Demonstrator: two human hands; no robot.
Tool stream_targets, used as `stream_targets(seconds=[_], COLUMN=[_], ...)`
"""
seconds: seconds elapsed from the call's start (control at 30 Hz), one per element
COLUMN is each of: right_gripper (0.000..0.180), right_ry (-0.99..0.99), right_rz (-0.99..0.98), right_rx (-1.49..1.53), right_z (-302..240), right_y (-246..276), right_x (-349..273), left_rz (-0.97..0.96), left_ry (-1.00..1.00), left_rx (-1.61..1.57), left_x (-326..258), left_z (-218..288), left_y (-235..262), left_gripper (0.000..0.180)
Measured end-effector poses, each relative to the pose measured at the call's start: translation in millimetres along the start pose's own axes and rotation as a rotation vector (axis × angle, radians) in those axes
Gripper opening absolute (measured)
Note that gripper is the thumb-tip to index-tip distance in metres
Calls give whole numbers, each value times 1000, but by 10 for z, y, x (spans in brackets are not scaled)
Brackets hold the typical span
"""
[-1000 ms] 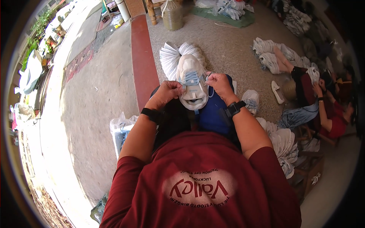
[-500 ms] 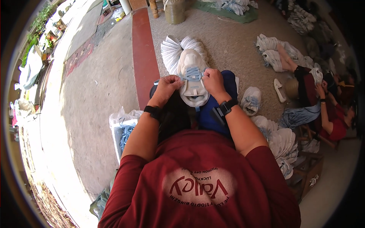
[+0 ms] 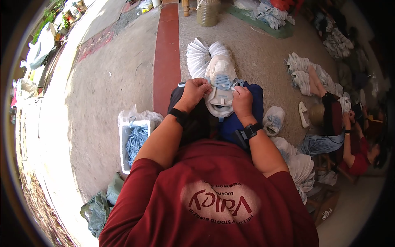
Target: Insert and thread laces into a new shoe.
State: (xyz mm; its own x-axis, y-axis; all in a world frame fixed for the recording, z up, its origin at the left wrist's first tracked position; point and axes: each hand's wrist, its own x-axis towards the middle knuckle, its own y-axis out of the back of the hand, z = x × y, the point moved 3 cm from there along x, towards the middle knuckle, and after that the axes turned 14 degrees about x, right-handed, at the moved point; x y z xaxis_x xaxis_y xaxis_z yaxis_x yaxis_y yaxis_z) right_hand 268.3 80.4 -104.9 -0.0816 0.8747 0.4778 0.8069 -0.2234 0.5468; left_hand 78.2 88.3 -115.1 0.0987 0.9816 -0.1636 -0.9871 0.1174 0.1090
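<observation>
A cream-white sneaker (image 3: 220, 101) lies in my lap with its toe pointing away from me. A light blue shoelace (image 3: 223, 82) is threaded across its front. My left hand (image 3: 194, 93) pinches the lace at the shoe's left edge, its fingertips partly hiding what they grip. On the opposite side, my right hand (image 3: 242, 102) is closed in a pinch on the lace, and a bit of blue lace shows just above its fingers. Behind the toe stands a fanned stack of white shoe pieces (image 3: 198, 57).
Left of me stands a white foam box (image 3: 123, 153) of blue laces. To my right are another laced sneaker (image 3: 273, 120), a pile of white shoe parts (image 3: 298, 166) and a bundle of blue laces (image 3: 323, 143). A co-worker (image 3: 358, 154) sits at far right.
The view has shifted, so the surroundings sit further right and the lace box shows more fully. My right hand has drawn slightly back along the shoe's side; my left stays at its edge.
</observation>
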Motion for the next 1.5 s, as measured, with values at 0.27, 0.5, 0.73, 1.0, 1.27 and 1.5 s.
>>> stream_targets(seconds=[0.27,0.5,0.73,1.0,1.27,1.5], right_gripper=[6,4,7,5,6,6], right_ry=[200,214,214,219,305,314], right_rz=[71,-152,-132,-121,-171,-180], right_rx=[-19,63,128,28,-141,-209], right_z=[-513,-452,-383,-424,-438,-455], right_y=[69,-221,-256,-279,-424,-422], right_x=[-7,72,67,41,82,60], left_rz=[59,270,287,192,285,278], left_ry=[-2,-209,-112,-489,-391,-263], left_rx=[233,631,609,1231,1185,956], left_x=[106,-35,-40,-211,-95,-100], left_z=[-195,23,60,240,3,9], left_y=[84,-95,-44,-202,-192,-74], left_gripper=[10,16,18,19,21,23])
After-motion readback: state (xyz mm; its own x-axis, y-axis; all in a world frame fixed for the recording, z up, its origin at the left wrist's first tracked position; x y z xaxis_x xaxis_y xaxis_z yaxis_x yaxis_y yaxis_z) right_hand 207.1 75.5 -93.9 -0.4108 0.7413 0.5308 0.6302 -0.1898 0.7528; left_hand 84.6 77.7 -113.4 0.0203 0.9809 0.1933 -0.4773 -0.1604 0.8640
